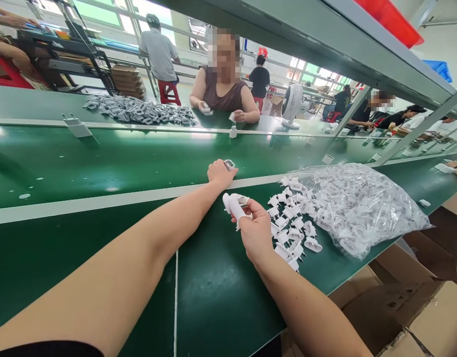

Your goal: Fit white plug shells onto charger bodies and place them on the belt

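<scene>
Gripping a bunch of white plug pieces, the person's right hand is closing its fingers around them, just left of the clear plastic bag, which is serving here as the landmark. The left hand, apart from the right, is resting farther left of the bag and slightly beyond it, over the green belt. It is touching a small grey-faced piece; its fingertips are hiding, so I cannot tell whether they are clamping it.

Handling these well is probably calling for a light hold in the right hand, since the pieces are overlapping and could be slipping out, and for a steady left hand that is keeping its piece square.

The held pieces are looking smooth and matt white, and are pointing different ways. Similar loose pieces are lying jumbled against the bag's left side, some showing thin prongs. The bag itself is bulging with more, on the dark green table.

Below the bag, cardboard boxes are standing open. Beyond the bag and to its left, across the belt, a co-worker is holding small white parts.
</scene>
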`<state>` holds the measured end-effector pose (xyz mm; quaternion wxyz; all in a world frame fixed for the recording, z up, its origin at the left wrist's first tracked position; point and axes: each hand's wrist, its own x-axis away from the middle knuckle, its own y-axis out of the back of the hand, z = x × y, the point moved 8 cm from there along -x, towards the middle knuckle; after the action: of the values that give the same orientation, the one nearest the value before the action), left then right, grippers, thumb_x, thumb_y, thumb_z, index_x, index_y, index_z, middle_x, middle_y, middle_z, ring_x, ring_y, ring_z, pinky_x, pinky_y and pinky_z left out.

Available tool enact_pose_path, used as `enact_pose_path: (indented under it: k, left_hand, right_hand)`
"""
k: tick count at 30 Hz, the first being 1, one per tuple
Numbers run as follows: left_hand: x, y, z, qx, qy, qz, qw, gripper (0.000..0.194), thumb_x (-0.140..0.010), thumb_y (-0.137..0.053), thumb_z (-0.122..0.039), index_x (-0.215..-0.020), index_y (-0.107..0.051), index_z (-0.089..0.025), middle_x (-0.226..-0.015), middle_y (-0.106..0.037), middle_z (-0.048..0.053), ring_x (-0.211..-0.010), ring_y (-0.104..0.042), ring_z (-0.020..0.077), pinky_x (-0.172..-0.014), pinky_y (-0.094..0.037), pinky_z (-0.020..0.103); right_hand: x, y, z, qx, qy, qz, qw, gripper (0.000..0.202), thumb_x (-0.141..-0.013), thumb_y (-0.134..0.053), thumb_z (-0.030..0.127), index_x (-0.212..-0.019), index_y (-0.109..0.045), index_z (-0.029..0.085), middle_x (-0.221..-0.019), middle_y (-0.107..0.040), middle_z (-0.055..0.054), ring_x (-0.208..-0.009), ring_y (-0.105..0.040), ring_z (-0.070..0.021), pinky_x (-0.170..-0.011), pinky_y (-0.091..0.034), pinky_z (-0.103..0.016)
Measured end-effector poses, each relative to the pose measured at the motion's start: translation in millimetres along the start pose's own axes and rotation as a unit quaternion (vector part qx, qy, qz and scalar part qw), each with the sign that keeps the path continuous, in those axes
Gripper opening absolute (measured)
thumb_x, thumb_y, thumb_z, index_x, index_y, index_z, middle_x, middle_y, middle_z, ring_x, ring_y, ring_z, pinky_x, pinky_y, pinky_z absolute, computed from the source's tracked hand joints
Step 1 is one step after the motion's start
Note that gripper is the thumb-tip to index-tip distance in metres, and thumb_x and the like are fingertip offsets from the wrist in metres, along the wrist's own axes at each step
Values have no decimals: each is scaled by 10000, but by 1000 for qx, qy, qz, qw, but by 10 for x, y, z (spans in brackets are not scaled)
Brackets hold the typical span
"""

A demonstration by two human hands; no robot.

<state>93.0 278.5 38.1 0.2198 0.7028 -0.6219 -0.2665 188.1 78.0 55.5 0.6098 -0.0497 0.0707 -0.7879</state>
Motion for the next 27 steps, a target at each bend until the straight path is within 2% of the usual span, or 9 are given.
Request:
enact_pose_path:
  k: [2, 5, 9, 11, 13, 17, 20, 23, 27]
  left_hand:
    - [147, 82, -25, 16, -47, 31, 998, 285, -881, -641, -247, -1144, -619, -141, -1282, -636, 172, -1258, -526, 337, -1076, -399, 428]
    - [626, 320, 38, 42, -108, 81, 990, 368, -870, -591, -196, -1235, -628, -167, -1281, -667, 105, -1215, -573, 275, -1063, -428, 361]
    - [1494, 721, 330, 86, -132, 157, 975, 513, -872, -643, -386, -1343, -563, -197, -1225, -711, 65, -1056, -670, 249, -973, -510, 350]
    - [1855, 872, 474, 120, -126, 198, 965, 471, -867, -669, -452, -1275, -603, -226, -1181, -727, 57, -1034, -676, 263, -943, -517, 359]
    - [2087, 967, 591, 125, -114, 219, 961, 405, -869, -676, -478, -1202, -655, -248, -1144, -732, 55, -1017, -669, 276, -904, -516, 361]
    - [2205, 994, 702, 111, -117, 227, 960, 409, -862, -676, -447, -1230, -681, -268, -1206, -701, 67, -1110, -612, 302, -954, -494, 383]
    - [2148, 997, 717, 132, -142, 205, 959, 526, -772, -768, -447, -1253, -664, -260, -1267, -659, 84, -1178, -561, 324, -996, -484, 410]
    - [2106, 1001, 713, 141, -168, 192, 957, 336, -777, -758, -490, -996, -731, -237, -1061, -689, 86, -1048, -579, 315, -906, -506, 408]
    - [2090, 978, 713, 158, -172, 206, 950, 269, -818, -711, -489, -869, -743, -228, -914, -679, 72, -939, -582, 294, -808, -501, 381]
  right_hand:
    - [-25, 35, 21, -2, 1, -12, 1000, 340, -636, -712, 362, -933, -756, 204, -789, -677, -14, -678, -556, -143, -574, -447, -267]
    - [-57, 79, 55, -24, 7, -27, 999, 336, -599, -716, 347, -897, -752, 198, -816, -688, -22, -697, -558, -139, -598, -443, -264]
    - [-46, 38, 72, -19, 7, -3, 1000, 343, -601, -743, 355, -903, -738, 193, -833, -701, -22, -687, -570, -128, -617, -453, -266]
    - [-12, -15, 76, 8, 14, 23, 1000, 325, -625, -754, 358, -910, -738, 201, -852, -714, -25, -726, -610, -147, -626, -465, -273]
    - [38, -74, 73, 50, 25, 56, 997, 294, -654, -769, 344, -917, -743, 215, -877, -731, -28, -780, -646, -175, -646, -486, -287]
    - [194, -183, 151, 201, 111, 137, 963, 232, -776, -739, 280, -1005, -744, 243, -956, -745, -27, -825, -655, -184, -745, -532, -332]
    - [411, -318, 335, 344, 263, 189, 881, 201, -872, -647, 204, -1050, -725, 257, -953, -725, -28, -849, -620, -189, -800, -521, -360]
    - [605, -458, 415, 433, 365, 214, 796, 220, -926, -581, 158, -1083, -700, 258, -923, -708, -38, -866, -588, -206, -778, -497, -365]
    - [665, -570, 362, 457, 389, 223, 768, 198, -948, -558, 151, -1080, -679, 235, -878, -684, -46, -846, -575, -209, -750, -495, -353]
